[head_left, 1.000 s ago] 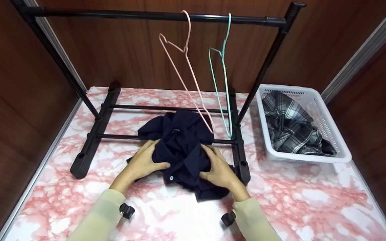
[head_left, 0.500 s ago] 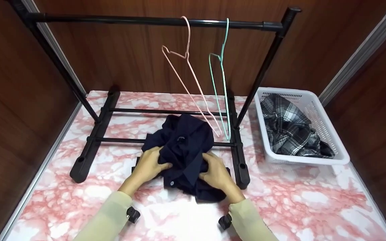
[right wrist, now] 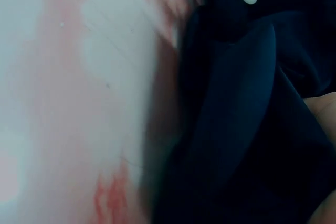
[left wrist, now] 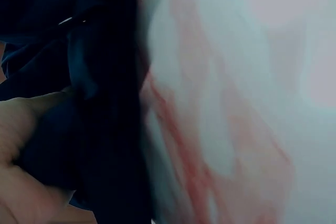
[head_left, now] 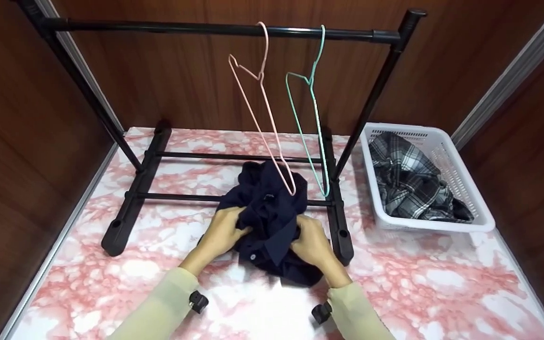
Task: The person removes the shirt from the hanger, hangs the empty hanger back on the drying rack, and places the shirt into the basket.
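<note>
On the pink marbled tabletop [head_left: 418, 283], beneath the black rack [head_left: 215, 30], our left hand [head_left: 222, 231] and right hand [head_left: 310, 243] clutch the crumpled navy buttoned shirt [head_left: 272, 222]; we should find its collar before lifting.

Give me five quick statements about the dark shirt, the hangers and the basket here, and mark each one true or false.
1. Both hands grip the navy shirt: the left hand and the right hand each clutch its cloth. True.
2. The navy shirt hangs on the pink hanger. False: the shirt lies bunched on the marbled tabletop, and the hanger is bare.
3. Two wire hangers, the pink one and a green hanger, hang from the black rail. True.
4. The white basket is empty. False: a plaid shirt lies in it.
5. The basket stands left of the rack. False: it stands to the right.
</note>
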Available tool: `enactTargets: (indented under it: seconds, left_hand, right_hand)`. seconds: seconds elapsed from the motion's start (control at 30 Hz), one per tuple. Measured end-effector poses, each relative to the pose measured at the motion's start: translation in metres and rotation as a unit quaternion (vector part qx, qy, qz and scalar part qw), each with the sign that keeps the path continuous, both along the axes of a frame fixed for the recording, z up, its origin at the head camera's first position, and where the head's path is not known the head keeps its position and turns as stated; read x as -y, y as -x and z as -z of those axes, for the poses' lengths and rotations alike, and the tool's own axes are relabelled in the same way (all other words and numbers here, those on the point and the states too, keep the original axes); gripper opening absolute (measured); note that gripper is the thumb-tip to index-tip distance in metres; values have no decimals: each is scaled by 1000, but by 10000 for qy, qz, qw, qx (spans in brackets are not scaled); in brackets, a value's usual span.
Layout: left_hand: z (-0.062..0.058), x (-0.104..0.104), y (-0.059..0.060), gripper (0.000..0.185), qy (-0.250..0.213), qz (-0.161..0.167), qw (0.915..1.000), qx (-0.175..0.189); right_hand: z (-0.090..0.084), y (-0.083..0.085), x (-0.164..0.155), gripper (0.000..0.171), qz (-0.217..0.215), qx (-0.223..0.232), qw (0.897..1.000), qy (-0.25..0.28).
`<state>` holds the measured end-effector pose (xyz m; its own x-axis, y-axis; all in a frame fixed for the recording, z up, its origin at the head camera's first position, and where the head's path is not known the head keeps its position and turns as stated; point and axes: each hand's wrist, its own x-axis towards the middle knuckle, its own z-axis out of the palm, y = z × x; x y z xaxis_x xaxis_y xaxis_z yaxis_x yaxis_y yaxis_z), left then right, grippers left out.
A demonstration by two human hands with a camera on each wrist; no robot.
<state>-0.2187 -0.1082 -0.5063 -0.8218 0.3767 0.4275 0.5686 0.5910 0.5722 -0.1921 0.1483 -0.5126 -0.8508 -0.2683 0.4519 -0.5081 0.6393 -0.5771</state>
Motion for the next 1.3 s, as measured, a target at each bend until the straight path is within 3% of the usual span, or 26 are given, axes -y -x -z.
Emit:
enactTargets:
  seconds: [0.27, 0.7, 1.07, 1.3]
  left_hand:
    - [-14, -28, -2, 31, -60, 309, 9993, -188]
    - [-55, -85, -1, 26, -81, 582, 9982, -154]
    - [-64, -143, -7, 22, -172, 736, 9969, 224]
    - [-74, -178, -4, 22, -206, 786, 9965, 186]
  right_hand:
    - [-17, -9, -31, 29, 316, 6, 9995, 38]
    - [-68, -27, -96, 30, 587, 117, 9982, -26]
    - [-91, -45, -146, 26, 933, 30, 9955, -155]
    - [-108, -51, -175, 25, 1210, -168, 9920, -310]
